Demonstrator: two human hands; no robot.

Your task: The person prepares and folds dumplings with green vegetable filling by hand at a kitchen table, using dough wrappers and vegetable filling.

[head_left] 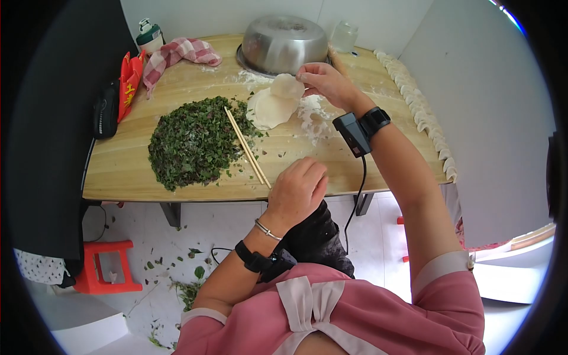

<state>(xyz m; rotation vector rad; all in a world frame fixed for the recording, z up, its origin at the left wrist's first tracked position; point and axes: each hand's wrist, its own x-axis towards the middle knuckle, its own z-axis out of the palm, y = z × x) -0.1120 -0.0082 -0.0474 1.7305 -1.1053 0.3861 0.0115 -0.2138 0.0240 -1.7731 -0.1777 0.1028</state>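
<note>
With its thumb and fingers, my right hand (pixel 324 83) pinches the edge of a thin round dough wrapper (pixel 287 86). This wrapper hangs over a stack of dough wrappers (pixel 269 111) lying on the wooden table (pixel 207 52). My left hand (pixel 299 186) is closed with fingers curled near the table's front edge; whatever it may hold is hidden. Two wooden chopsticks (pixel 247 148) rest between the stack and a large heap of chopped green leaves (pixel 192 142). White flour (pixel 315 118) is scattered to the right of the stack.
An upturned metal basin (pixel 285 44) stands at the back beside a glass jar (pixel 344 36). A row of folded dumplings (pixel 417 106) lines the right edge. At the back left are a checked cloth (pixel 177 56), a bottle (pixel 149 36) and a red packet (pixel 130 80).
</note>
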